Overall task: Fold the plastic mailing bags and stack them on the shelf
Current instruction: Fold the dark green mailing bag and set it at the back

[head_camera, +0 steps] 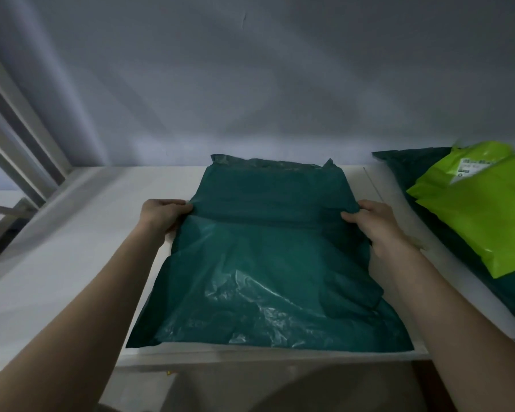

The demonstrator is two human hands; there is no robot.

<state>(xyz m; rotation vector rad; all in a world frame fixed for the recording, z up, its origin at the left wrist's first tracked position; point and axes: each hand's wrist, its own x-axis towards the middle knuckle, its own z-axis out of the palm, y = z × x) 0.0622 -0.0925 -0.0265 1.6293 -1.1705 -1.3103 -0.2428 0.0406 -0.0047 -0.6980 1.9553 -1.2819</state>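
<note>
A dark green plastic mailing bag point(262, 281) lies flat on the white shelf surface point(72, 248), reaching from the front edge to the back wall. A crease runs across it at about the level of my hands. My left hand point(164, 214) pinches the bag's left edge at that crease. My right hand point(375, 223) pinches the right edge at the same height. The far part of the bag lies beyond the crease, its torn-looking end against the wall.
To the right lies a pile of bags: lime green mailing bags point(476, 209) with a white label on top of another dark green bag point(414, 162). A white frame point(21, 138) slants at the left. The grey wall point(250, 84) stands behind.
</note>
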